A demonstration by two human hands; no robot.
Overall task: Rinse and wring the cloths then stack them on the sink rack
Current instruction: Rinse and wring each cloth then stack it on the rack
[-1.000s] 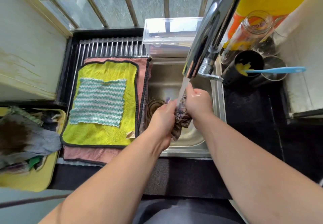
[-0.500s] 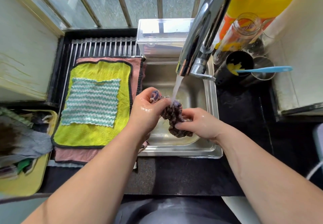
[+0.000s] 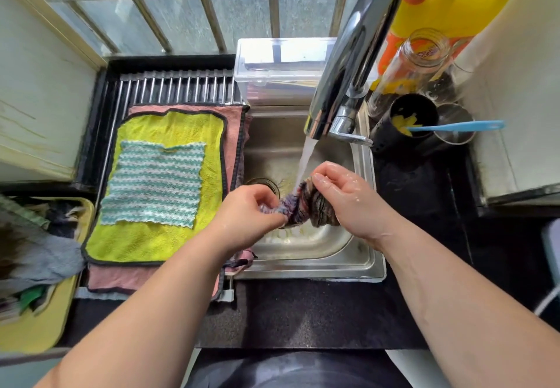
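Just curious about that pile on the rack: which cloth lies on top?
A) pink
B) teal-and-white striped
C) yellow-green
B: the teal-and-white striped cloth lies on the yellow-green cloth, which covers the pink cloth on the sink rack.

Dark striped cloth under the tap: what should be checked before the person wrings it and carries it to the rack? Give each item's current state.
1. Both hands on the cloth: ok. The left hand pinches one end, and the right hand holds the bunched rest of the dark striped cloth.
2. Cloth over the sink: ok.
3. Water stream hitting the cloth: ok.
4. Tap off for wringing: not ok, water runs.
5. Landing spot flat: ok. The teal striped cloth lies flat atop the yellow cloth on the rack.
6. Cloth rinsed clean: cannot tell.
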